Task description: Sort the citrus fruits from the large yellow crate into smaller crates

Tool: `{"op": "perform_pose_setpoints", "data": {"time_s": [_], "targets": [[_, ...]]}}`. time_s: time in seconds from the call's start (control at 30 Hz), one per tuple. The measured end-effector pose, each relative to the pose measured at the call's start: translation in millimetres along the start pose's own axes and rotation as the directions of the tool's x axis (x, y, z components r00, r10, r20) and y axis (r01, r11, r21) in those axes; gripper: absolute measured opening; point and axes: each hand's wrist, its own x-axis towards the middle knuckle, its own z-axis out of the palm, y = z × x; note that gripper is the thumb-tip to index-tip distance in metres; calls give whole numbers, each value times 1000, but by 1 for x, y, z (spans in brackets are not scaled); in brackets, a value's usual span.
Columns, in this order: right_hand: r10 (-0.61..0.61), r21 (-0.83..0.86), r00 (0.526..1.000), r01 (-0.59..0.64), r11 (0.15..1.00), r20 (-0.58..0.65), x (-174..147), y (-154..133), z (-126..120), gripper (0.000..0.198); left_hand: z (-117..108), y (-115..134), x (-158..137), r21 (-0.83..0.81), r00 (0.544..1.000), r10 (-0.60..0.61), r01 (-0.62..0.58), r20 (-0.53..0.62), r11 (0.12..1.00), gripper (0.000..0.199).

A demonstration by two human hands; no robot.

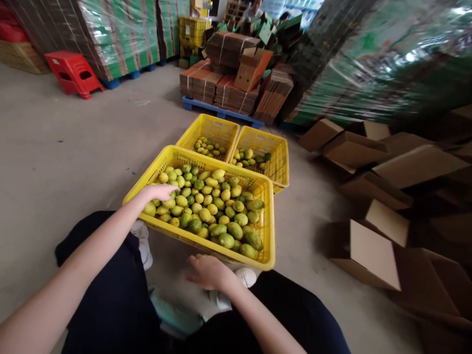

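A large yellow plastic crate [273,216] full of green and yellow lemons [206,200] stands in front of my knees. My left hand [162,191] reaches over its left side, fingers stretched out at the lemons there; no lemon shows in its grasp. My right hand [207,272] hangs low outside the crate's near wall, above my shoes. Motion smears its fingers, and I cannot make out anything in it. Just beyond the large crate, two more yellow crates, one at left [206,120] and one at right [283,157], hold a few lemons each.
Open cardboard boxes [374,250] lie piled on the right. Bundled flat cartons [236,91] rest on a blue pallet [221,112] at the back. A red stool [75,73] stands at far left, near wrapped stacks [114,34]. A person [252,11] is partly visible behind the cartons.
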Motion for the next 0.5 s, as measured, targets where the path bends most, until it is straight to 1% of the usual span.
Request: {"op": "perform_pose_setpoints", "data": {"time_s": [0.07,0.13,0.23,0.3,0.37,0.43,0.47,0.5], "targets": [[-24,-102,999,22,995,-25,-4,2,8,37,6,-12,7,-31,988,-139,137,-67,990,65],[-38,-184,996,22,983,-83,-5,3,14,32,21,-17,12,-50,956,-275,271,-101,961,68],[-79,-245,989,47,968,-123,-6,2,17,30,47,-16,18,-84,916,-383,375,-119,923,64],[-106,-257,989,76,964,-105,-7,0,16,30,53,-13,20,-114,898,-421,409,-130,906,59],[-109,-255,991,85,963,-82,-8,-1,13,30,48,-9,23,-148,892,-436,418,-121,896,55],[-101,-237,992,80,968,-81,-10,1,8,28,37,0,25,-198,903,-423,403,-75,894,52],[-92,-207,991,71,976,-94,-11,4,4,26,31,7,26,-232,915,-402,382,-41,894,52],[-77,-158,988,56,986,-133,-12,7,0,26,25,17,25,-275,930,-366,352,0,895,52]]}}
